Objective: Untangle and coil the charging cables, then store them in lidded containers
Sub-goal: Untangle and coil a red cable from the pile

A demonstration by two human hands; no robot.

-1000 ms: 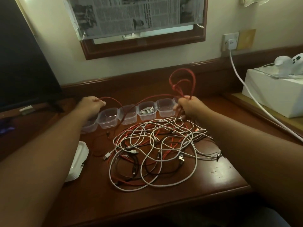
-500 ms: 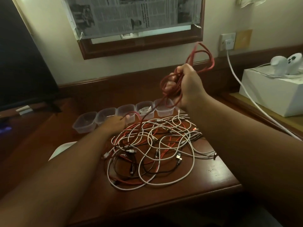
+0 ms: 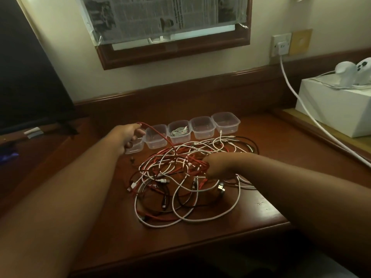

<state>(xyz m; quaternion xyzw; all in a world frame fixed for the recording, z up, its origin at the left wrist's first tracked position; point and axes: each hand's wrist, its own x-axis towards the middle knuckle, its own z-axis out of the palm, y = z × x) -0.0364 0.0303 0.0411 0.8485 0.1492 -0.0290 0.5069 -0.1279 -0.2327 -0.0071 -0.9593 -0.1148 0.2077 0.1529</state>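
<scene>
Head view: on my wooden desk [image 3: 230, 233] sits one big tangle of cables [image 3: 186, 177] in white, red and black, and behind it a row of five clear lidless containers [image 3: 202, 127], one holding a single coiled white cable [image 3: 180, 131]. My left hand [image 3: 128, 135] is curled around the end of a red cable [image 3: 160, 137] that arcs down into the pile, just in front of the leftmost tub. My right hand [image 3: 218, 165] rests bent down into the heap, fingers hidden, so I cannot tell its grip.
</scene>
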